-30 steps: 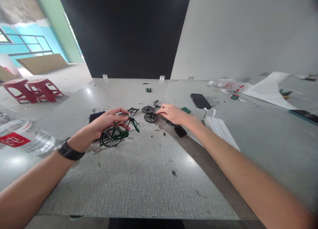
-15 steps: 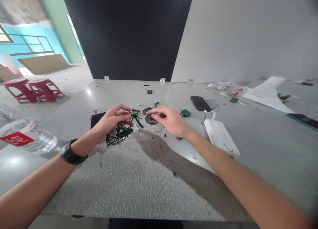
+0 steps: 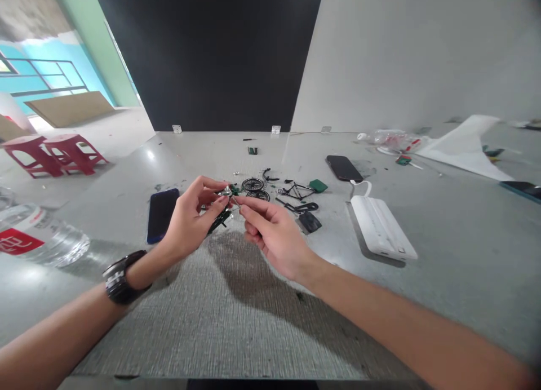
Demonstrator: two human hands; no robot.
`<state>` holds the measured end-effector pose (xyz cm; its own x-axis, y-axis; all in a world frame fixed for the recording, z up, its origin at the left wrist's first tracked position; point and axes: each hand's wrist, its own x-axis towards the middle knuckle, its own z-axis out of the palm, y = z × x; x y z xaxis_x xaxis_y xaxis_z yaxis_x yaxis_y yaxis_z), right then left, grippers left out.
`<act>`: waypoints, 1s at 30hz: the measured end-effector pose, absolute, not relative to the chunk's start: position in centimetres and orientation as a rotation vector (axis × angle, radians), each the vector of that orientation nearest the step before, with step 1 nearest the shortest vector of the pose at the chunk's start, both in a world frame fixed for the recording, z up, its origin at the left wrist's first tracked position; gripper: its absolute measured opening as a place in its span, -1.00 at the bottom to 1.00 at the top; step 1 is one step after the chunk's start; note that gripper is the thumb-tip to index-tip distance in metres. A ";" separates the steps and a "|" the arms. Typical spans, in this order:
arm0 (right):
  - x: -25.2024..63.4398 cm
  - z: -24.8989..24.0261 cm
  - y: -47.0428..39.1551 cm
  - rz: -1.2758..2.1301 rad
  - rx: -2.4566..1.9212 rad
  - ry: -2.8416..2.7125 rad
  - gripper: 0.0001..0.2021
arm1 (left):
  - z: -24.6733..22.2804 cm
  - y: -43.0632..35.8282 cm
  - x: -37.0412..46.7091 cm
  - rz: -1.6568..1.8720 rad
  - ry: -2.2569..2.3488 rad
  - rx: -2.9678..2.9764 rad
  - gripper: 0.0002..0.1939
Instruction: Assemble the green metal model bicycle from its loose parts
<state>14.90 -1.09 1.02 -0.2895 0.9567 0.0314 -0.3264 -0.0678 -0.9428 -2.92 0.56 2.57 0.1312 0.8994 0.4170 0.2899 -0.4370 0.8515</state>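
My left hand (image 3: 190, 212) is closed around a small dark green model bicycle (image 3: 220, 221), holding it just above the table. Its fingers hide most of the frame. My right hand (image 3: 276, 238) pinches a thin, small piece (image 3: 235, 201) between thumb and forefinger, right against the bicycle; its exact kind is too small to tell. Just beyond the fingertips lie two loose black spoked wheels (image 3: 252, 184), the nearer partly covered. To the right of them are a miniature black bicycle frame (image 3: 298, 191), a green flat piece (image 3: 318, 185) and a dark square piece (image 3: 310, 222).
A dark phone (image 3: 163, 215) lies by my left wrist, near a water bottle (image 3: 46, 235) on its side. At right, another phone (image 3: 344, 168) is cabled to a white power bank (image 3: 381, 226). A black panel (image 3: 207, 57) stands along the back edge.
My right hand has come back from the loose wheels to the bicycle and now pinches a thin piece. The left hand has turned the bicycle, so its rear wheel is mostly hidden.
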 end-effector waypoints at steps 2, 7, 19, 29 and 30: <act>14.9 0.9 -1.1 1.590 -0.816 -1.106 -0.72 | 2.4 0.3 -2.7 1.339 1.174 1.833 -0.83; 14.7 0.9 -1.3 1.598 -0.815 -1.065 -0.76 | 2.1 0.3 -2.5 1.348 1.194 1.824 -0.83; 14.7 1.0 -1.5 1.593 -0.828 -1.063 -0.72 | 1.6 0.5 -2.5 1.416 1.165 1.903 -0.87; 14.4 1.3 -1.8 1.585 -0.839 -1.030 -0.72 | 1.2 0.5 -2.4 1.489 1.197 1.994 -0.88; 14.3 1.3 -1.8 1.590 -0.838 -1.025 -0.72 | 1.2 0.5 -2.4 1.494 1.206 2.003 -0.88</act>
<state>14.35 -1.84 1.27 -0.2356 0.9715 -0.0248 -0.3790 -0.1153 -0.9182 -2.35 0.48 1.16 0.0741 0.8000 0.5954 0.4134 -0.5680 0.7117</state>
